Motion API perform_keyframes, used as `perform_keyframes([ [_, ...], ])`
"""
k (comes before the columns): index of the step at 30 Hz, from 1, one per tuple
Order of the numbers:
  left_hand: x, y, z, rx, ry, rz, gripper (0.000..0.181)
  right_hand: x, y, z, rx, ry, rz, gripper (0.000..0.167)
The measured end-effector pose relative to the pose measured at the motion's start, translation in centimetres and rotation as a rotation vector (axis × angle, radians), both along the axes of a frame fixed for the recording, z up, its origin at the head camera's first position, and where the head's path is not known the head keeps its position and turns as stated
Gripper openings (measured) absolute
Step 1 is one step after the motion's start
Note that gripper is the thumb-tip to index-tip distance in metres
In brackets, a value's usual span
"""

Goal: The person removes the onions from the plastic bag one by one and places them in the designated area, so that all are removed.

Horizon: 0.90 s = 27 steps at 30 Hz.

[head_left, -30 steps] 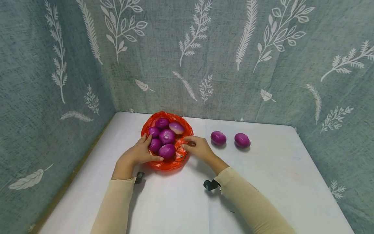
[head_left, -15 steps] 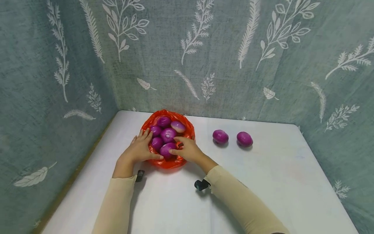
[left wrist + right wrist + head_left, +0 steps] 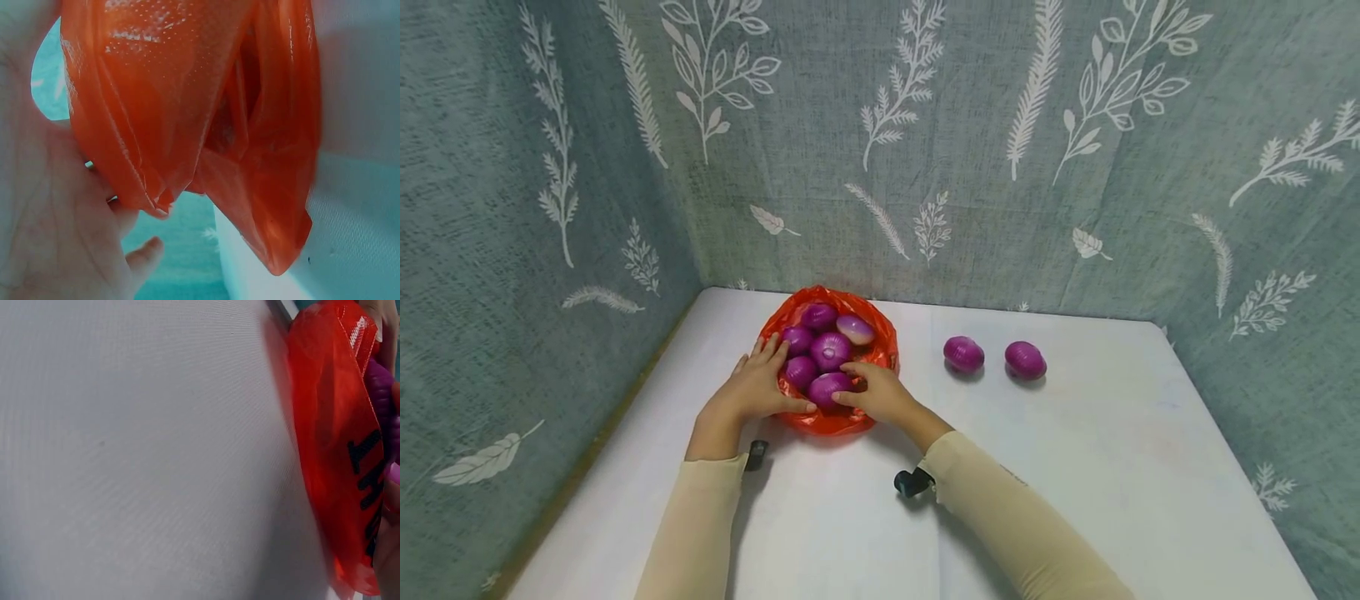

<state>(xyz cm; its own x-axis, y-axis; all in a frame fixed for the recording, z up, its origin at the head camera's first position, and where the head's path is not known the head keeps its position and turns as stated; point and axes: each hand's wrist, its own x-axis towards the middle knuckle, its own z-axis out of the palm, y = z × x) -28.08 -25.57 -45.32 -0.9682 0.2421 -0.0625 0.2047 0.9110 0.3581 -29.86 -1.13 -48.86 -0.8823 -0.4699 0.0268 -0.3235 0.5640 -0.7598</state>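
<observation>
An opened red plastic bag (image 3: 886, 333) stands on the table with several purple onions inside, seen from above. My left hand (image 3: 751, 387) lies along the bag's left rim with fingers spread, the thumb reaching across the front. In the left wrist view that hand (image 3: 56, 219) is beside the folded bag wall (image 3: 162, 94). My right hand (image 3: 883, 393) reaches in over the right rim, its thumb and fingers pinching the right end of the front onion (image 3: 826, 389). The right wrist view shows fingertips against a purple onion (image 3: 379, 387) behind the printed bag wall (image 3: 331, 437).
Two more onions, one (image 3: 963, 355) nearer the bag and another (image 3: 1026, 361) farther right, lie on the white table (image 3: 1097, 467). Leaf-patterned grey-green cloth (image 3: 820, 183) hangs behind the table and along its left side.
My right hand has moved left from the bag's right rim onto the front onion. The left hand stays at the left rim, fingers slightly more spread. The two loose onions have not moved.
</observation>
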Motion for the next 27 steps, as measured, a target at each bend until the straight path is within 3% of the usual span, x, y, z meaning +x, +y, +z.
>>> perform_keyframes([
  [8,-0.2,-0.4,0.0,0.011,-0.012,0.014,0.132,0.2,0.4,-0.3,-0.032,0.010,0.032,0.053],
  [22,-0.3,-0.4,-0.1,0.034,-0.028,0.011,0.133,0.5,3.8,0.2,-0.116,-0.025,-0.071,0.053],
  [27,-0.4,-0.5,-0.1,0.034,-0.038,0.016,0.133,0.6,5.8,0.4,-0.219,-0.046,-0.079,0.052],
])
